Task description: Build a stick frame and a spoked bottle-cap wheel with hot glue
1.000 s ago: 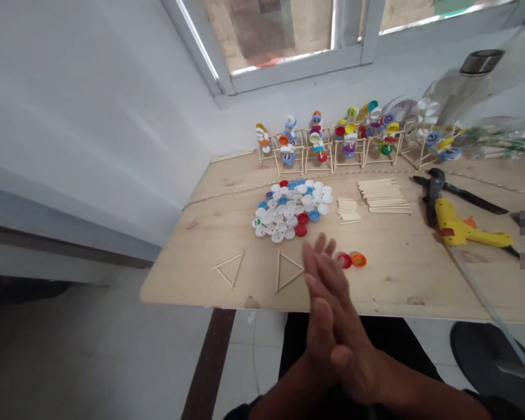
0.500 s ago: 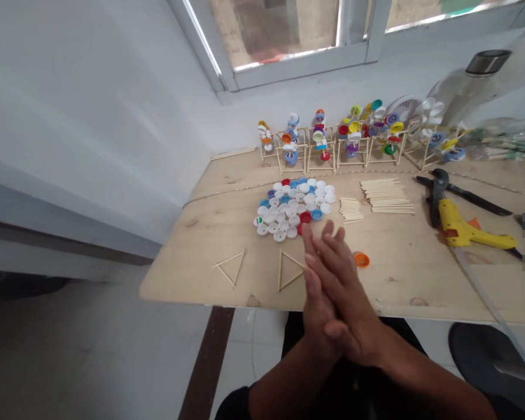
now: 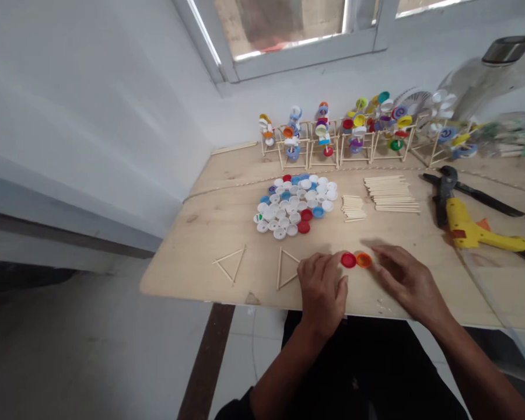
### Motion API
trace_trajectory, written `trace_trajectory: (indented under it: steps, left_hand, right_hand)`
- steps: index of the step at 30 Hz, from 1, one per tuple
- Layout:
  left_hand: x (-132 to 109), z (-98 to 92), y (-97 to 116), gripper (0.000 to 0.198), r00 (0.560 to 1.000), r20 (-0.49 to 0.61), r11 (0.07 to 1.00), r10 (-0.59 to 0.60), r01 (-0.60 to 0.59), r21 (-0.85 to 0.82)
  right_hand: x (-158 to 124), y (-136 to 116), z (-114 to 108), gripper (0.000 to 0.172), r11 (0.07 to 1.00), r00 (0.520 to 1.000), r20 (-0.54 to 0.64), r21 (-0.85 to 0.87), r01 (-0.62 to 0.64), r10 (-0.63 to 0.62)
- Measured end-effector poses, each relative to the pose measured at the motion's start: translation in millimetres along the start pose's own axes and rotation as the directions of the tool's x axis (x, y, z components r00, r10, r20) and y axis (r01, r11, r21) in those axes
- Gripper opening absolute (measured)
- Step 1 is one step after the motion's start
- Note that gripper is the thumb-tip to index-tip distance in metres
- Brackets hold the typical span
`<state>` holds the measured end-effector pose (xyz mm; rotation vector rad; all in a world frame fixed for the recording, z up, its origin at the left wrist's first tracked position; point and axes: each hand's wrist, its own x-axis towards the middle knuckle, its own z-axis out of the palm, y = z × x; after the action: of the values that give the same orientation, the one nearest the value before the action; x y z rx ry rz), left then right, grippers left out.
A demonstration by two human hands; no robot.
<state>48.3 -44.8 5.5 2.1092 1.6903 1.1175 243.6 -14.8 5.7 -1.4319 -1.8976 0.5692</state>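
Observation:
A red bottle cap [image 3: 348, 260] and an orange bottle cap [image 3: 363, 260] lie side by side on the wooden board [image 3: 411, 233]. My left hand [image 3: 322, 289] rests on the board just left of the red cap, fingers loosely curled, holding nothing. My right hand [image 3: 405, 280] lies flat to the right of the orange cap, fingers stretched towards it. A stick triangle [image 3: 287, 268] lies beside my left hand, and a second stick triangle [image 3: 231, 264] farther left.
A heap of mostly white bottle caps [image 3: 296, 204] lies mid-board, with a short stick pile [image 3: 353, 208] and a longer stick pile [image 3: 392, 193] to its right. A yellow glue gun [image 3: 476, 231] and black pliers [image 3: 450, 184] are at the right. Stick-and-cap models [image 3: 359, 131] line the back.
My hands were pressed together palm to palm above the board; now they have parted and come down onto it, one on each side of the two caps.

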Motion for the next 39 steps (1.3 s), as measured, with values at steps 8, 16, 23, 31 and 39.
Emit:
trace_trajectory:
  steps: [8, 16, 23, 31, 39]
  left_hand:
    - [16, 13.5, 2, 0.048, 0.995, 0.094, 0.993, 0.037, -0.047, 0.106]
    - [18, 19.0, -2, 0.047, 0.990, 0.132, 0.992, 0.053, -0.067, 0.105]
    - [19, 15.2, -4, 0.045, 0.995, 0.087, 0.990, 0.051, -0.062, 0.123]
    - [16, 13.0, -8, 0.041, 0.997, 0.068, 0.988, 0.043, -0.053, 0.144]
    - [15, 13.2, -8, 0.040, 0.995, 0.064, 0.978, 0.081, -0.092, 0.190]
  right_hand:
    - [2, 8, 13, 0.039, 0.937, 0.970, 0.028, -0.255, 0.240, -0.241]
    - [4, 9, 19, 0.034, 0.909, 0.956, 0.015, -0.305, 0.283, -0.293]
    - [8, 3, 24, 0.029, 0.892, 0.940, -0.011, -0.319, 0.320, -0.341]
    - [9, 3, 32, 0.029, 0.883, 0.934, -0.022, -0.334, 0.331, -0.358]
    - [8, 5, 35, 0.030, 0.873, 0.934, -0.018, -0.363, 0.327, -0.357]
